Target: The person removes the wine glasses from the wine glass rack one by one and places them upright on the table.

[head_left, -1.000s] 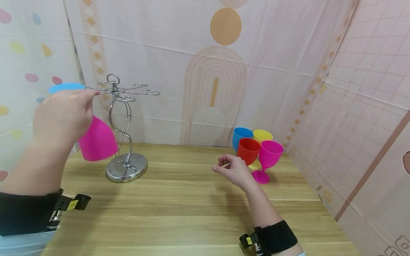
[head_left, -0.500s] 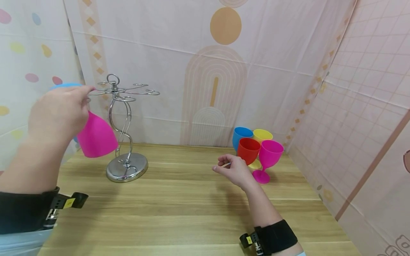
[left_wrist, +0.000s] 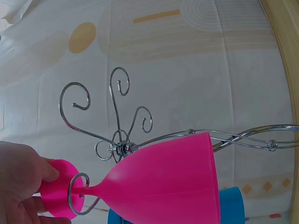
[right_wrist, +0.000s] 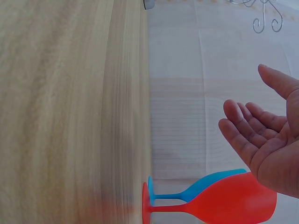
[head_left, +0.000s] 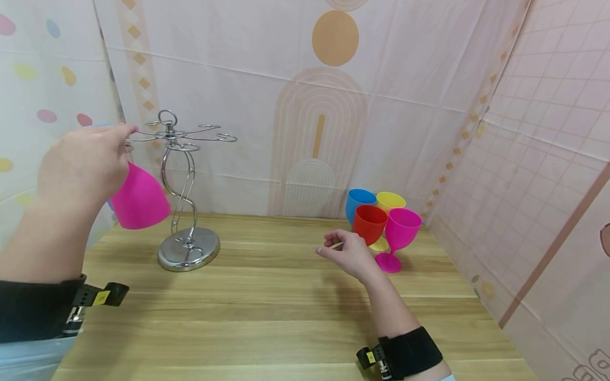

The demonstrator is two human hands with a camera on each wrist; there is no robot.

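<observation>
My left hand grips the foot of a pink plastic goblet, which hangs upside down and slightly tilted. In the left wrist view the goblet's stem passes within a curled hook of the chrome wire stemware rack. Behind it, mostly hidden, a blue goblet shows at the rack. Loosely bent and holding nothing, my right hand hovers beside a red goblet; in the right wrist view its palm faces the camera.
Next to the red goblet, a blue goblet, a yellow goblet and another pink goblet stand upright on the wooden table. The rack's round base rests at the left. Patterned cloth hangs behind.
My left hand has shifted slightly left with the pink goblet, which has also risen a little. The blue goblet's foot behind it is now more covered. My right hand stays put.
</observation>
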